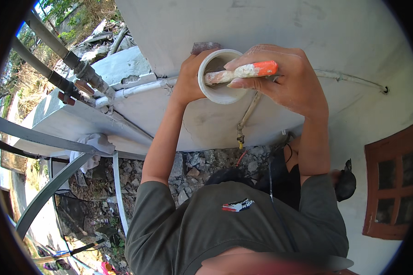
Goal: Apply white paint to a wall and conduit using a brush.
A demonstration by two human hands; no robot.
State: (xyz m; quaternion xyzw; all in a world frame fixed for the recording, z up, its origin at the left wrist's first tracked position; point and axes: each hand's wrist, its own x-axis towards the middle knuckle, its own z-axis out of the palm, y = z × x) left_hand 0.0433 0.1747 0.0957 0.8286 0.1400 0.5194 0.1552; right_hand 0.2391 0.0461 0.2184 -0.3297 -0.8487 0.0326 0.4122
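A white round tub (237,95) is gripped around its side by my left hand (191,78), whose fingers are partly hidden behind it. My right hand (287,75) pinches the orange handle of a paintbrush (257,69), which is smeared with white. The brush's other end reaches into the tub, and its bristles cannot be made out. Just behind my left hand shows a brownish block (204,47), partly covered. Both hands are held up in front of a white wall (261,23).
A white pipe (140,90) runs along the wall, joining grey pipes with valves (80,68) at left. Below the tub hangs a tap (240,140) with a yellow end. Rubble (192,172) covers the ground. Grey metal bars (46,133) stand left; a brown-framed window (392,183) is right.
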